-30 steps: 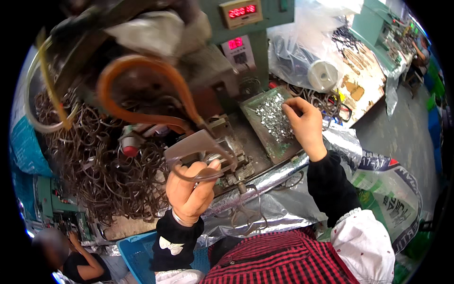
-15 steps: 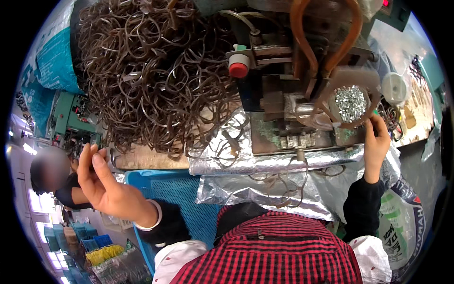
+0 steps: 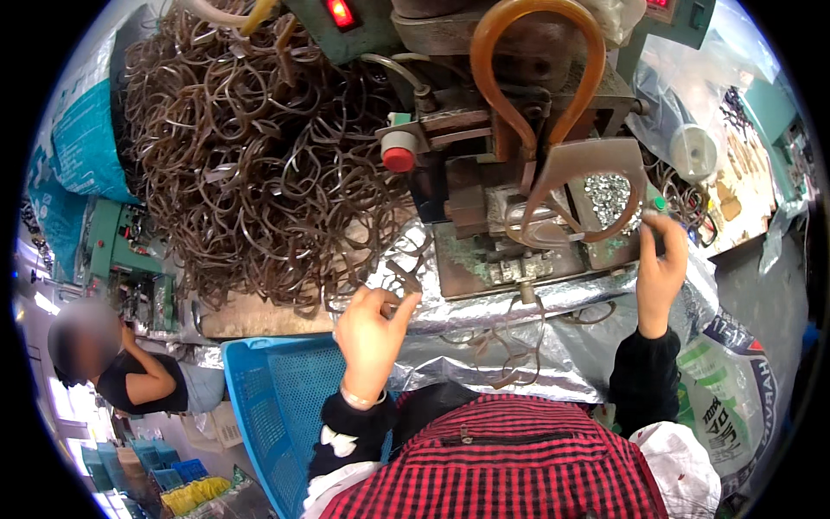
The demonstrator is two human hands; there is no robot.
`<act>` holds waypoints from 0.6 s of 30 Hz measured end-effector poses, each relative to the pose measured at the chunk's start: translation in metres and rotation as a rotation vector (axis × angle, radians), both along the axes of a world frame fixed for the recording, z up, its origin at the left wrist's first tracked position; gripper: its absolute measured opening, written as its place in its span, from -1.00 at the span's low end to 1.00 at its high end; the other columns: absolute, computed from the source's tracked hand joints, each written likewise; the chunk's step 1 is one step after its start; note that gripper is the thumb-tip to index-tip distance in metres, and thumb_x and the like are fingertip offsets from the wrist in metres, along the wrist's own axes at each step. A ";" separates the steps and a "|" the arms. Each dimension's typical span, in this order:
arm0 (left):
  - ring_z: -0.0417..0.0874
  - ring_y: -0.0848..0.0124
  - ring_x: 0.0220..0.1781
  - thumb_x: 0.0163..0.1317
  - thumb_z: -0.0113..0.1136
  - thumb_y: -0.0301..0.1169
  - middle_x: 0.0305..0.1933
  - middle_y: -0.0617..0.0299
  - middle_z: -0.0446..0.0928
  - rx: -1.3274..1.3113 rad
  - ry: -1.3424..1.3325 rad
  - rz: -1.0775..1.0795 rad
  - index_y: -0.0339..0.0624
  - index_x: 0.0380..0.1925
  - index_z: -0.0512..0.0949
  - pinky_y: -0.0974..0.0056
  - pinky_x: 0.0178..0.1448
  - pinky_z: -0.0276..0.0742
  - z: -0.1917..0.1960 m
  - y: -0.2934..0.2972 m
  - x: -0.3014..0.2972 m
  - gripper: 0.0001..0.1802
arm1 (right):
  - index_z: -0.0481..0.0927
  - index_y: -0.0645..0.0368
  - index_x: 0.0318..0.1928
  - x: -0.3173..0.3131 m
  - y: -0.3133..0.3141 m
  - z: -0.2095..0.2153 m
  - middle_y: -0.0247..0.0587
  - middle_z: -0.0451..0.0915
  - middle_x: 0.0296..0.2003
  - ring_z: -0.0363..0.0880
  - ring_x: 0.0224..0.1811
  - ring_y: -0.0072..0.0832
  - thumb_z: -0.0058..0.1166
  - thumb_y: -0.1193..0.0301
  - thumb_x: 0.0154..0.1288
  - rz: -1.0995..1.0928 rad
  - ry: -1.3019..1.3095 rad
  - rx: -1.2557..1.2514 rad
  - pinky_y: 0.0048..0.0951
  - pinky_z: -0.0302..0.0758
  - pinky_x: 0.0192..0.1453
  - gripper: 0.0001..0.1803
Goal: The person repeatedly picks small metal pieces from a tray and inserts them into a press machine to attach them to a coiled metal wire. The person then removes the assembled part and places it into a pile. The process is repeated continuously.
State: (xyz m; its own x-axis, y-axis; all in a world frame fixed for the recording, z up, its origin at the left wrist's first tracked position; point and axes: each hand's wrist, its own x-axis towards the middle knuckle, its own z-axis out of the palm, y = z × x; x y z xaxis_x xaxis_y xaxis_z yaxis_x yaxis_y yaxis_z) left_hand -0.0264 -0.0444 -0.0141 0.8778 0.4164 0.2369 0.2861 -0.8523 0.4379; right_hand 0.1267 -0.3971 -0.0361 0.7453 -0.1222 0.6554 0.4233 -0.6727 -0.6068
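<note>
My right hand is closed at the fingertips on the right edge of a brown translucent eyeglass frame. The frame sits at the machine's metal jaws, in front of a heap of small silvery metal parts. To the left, my left hand has thumb and forefinger pinched together over the foil. Their tips meet at the edge of another brown frame piece; the fingers partly hide the contact. Behind that hand rises a big tangled pile of brown frames.
A bench machine with a red button and an orange-brown hose loop stands ahead. Silver foil lines the bench's front edge. A blue perforated basket stands below left. Another person sits at far left.
My left hand has swung right and forward from beside the basket to the loose frame piece on the foil. The frame at my right hand has tilted. The whole view has shifted somewhat.
</note>
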 end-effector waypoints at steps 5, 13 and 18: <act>0.71 0.14 -0.31 0.11 0.44 -0.41 -0.35 0.04 0.68 -0.273 -0.129 0.011 -0.28 -0.37 0.73 0.20 -0.16 0.57 -0.042 0.006 0.009 -0.84 | 0.68 0.29 -0.18 -0.029 -0.025 -0.004 -0.17 0.68 -0.22 0.61 -0.13 -0.36 0.19 0.63 0.28 -0.070 0.108 0.121 -0.40 0.47 0.04 -0.89; 0.59 0.50 -0.31 0.31 0.23 -0.61 -0.17 0.09 0.67 -0.858 -0.431 -0.233 -0.24 -0.08 0.47 0.44 -0.29 0.49 0.033 0.028 0.041 -0.78 | 0.71 0.22 -0.16 0.010 0.074 0.093 -0.19 0.68 -0.30 0.65 -0.20 -0.31 0.29 0.59 0.10 0.563 -0.019 0.195 -0.35 0.53 -0.07 -0.76; 0.56 0.62 -0.40 0.38 0.24 -0.50 -0.25 0.27 0.68 -0.860 -0.489 0.088 -0.29 0.15 0.59 0.53 -0.41 0.37 0.002 0.054 0.054 -0.65 | 0.61 0.30 0.05 0.010 0.109 0.076 -0.28 0.65 -0.13 0.61 -0.09 -0.56 0.29 0.58 0.19 0.698 0.342 0.736 -0.48 0.53 0.07 -0.61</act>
State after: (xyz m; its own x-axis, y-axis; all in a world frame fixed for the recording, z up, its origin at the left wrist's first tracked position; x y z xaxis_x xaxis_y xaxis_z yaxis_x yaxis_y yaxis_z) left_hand 0.0278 0.0093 -0.0121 0.7216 0.6756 0.1512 -0.0437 -0.1736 0.9839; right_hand 0.1363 -0.2884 0.0396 0.9333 0.1221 0.3377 0.3038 0.2328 -0.9239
